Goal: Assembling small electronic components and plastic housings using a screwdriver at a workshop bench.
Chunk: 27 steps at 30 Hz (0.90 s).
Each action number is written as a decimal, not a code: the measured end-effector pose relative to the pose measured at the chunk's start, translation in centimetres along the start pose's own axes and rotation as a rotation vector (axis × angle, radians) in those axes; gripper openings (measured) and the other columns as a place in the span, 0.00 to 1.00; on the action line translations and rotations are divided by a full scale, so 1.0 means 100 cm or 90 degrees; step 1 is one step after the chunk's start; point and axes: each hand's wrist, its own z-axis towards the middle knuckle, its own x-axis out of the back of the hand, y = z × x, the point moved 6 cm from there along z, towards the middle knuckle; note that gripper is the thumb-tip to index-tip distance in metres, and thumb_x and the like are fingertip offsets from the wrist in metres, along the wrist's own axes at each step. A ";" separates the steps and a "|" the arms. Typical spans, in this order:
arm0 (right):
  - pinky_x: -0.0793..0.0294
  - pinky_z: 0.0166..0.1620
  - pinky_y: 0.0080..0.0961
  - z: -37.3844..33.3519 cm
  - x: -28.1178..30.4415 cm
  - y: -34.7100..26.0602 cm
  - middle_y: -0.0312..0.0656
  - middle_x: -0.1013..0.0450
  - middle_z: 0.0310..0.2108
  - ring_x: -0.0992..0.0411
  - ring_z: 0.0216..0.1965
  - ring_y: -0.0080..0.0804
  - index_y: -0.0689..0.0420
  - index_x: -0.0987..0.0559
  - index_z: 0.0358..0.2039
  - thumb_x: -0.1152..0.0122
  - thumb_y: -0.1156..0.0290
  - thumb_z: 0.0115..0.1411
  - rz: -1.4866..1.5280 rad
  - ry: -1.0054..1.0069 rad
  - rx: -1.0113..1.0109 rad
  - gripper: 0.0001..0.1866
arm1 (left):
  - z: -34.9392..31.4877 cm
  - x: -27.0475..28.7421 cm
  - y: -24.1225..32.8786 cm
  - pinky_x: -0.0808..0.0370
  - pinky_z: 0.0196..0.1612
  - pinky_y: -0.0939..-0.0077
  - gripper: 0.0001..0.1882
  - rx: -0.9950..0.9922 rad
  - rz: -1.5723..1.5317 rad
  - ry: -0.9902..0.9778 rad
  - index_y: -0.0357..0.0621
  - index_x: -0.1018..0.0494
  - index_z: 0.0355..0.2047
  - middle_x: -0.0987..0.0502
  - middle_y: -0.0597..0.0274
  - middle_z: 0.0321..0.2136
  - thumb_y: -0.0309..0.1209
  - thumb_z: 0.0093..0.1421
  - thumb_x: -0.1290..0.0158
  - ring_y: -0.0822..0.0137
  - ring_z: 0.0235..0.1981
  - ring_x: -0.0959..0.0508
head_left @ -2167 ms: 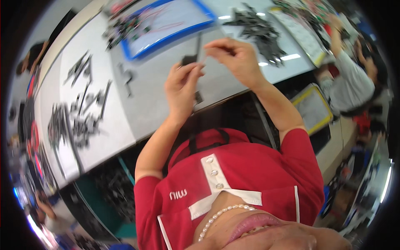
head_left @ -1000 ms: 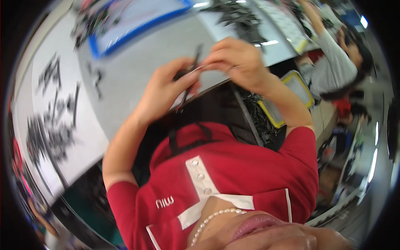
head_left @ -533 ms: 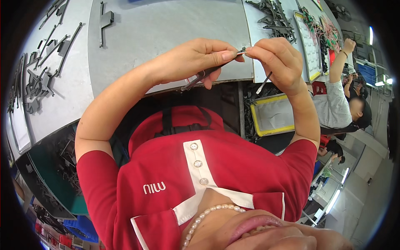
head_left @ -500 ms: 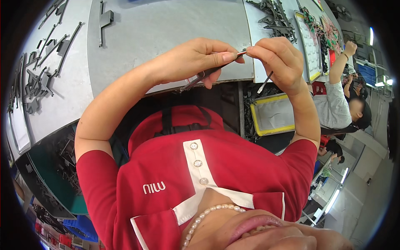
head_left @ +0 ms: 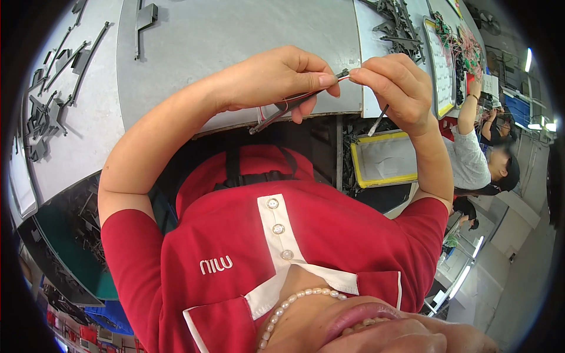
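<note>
My left hand point(head_left: 294, 76) is closed round a long black plastic part point(head_left: 265, 122), its thumb and fingers gripping it near the far end. Thin red and white wires point(head_left: 286, 103) run along that part. At its tip my right hand point(head_left: 394, 85) pinches the wires between thumb and forefinger, close to the left fingertips. A slim tool with a flat, pale metal tip point(head_left: 376, 122) also sticks out below the right hand, its handle hidden in the palm. Both hands are over the front edge of the grey table point(head_left: 235, 35).
Similar black parts lie on the table at left point(head_left: 88, 65) and in a pile point(head_left: 400, 29) at far right. A yellow-rimmed tray point(head_left: 385, 162) sits below my right forearm; another tray point(head_left: 438, 70) stands beside bundled wires point(head_left: 465, 47). A co-worker point(head_left: 471, 156) works at right.
The black part has tilted slightly and more wire shows along it. My hands stay close together. The co-worker's raised arm has come down toward the bench.
</note>
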 end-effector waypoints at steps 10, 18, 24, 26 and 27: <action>0.28 0.25 0.21 0.002 -0.005 -0.005 0.35 0.28 0.30 0.29 0.27 0.29 0.58 0.21 0.30 0.41 0.76 0.34 0.002 -0.035 0.000 0.17 | 0.002 0.001 -0.003 0.32 0.26 0.83 0.16 -0.021 0.013 0.032 0.38 0.26 0.41 0.29 0.69 0.19 0.39 0.66 0.55 0.78 0.19 0.29; 0.32 0.23 0.17 -0.003 -0.010 0.006 0.36 0.27 0.30 0.30 0.26 0.25 0.56 0.20 0.33 0.35 0.78 0.43 0.106 -0.011 -0.131 0.13 | -0.002 0.005 0.002 0.32 0.26 0.84 0.15 -0.106 0.079 0.112 0.37 0.25 0.37 0.28 0.68 0.20 0.37 0.64 0.52 0.78 0.22 0.30; 0.36 0.28 0.10 -0.032 -0.024 0.018 0.33 0.26 0.31 0.32 0.28 0.13 0.56 0.19 0.39 0.34 0.75 0.52 0.446 0.054 -0.611 0.12 | -0.010 0.010 0.012 0.31 0.26 0.80 0.11 -0.245 0.285 0.257 0.37 0.24 0.37 0.25 0.64 0.21 0.32 0.62 0.50 0.77 0.23 0.28; 0.35 0.31 0.10 -0.035 -0.031 0.015 0.33 0.26 0.31 0.33 0.28 0.13 0.57 0.19 0.40 0.35 0.74 0.53 0.487 0.066 -0.653 0.13 | -0.013 0.008 0.018 0.31 0.26 0.78 0.09 -0.308 0.338 0.287 0.35 0.25 0.37 0.24 0.60 0.23 0.29 0.60 0.48 0.73 0.23 0.27; 0.35 0.30 0.10 -0.037 -0.035 0.013 0.32 0.26 0.30 0.33 0.29 0.13 0.58 0.20 0.40 0.35 0.73 0.54 0.539 0.081 -0.683 0.12 | -0.012 0.008 0.016 0.31 0.26 0.78 0.09 -0.307 0.340 0.286 0.35 0.25 0.37 0.24 0.60 0.23 0.29 0.60 0.48 0.73 0.23 0.27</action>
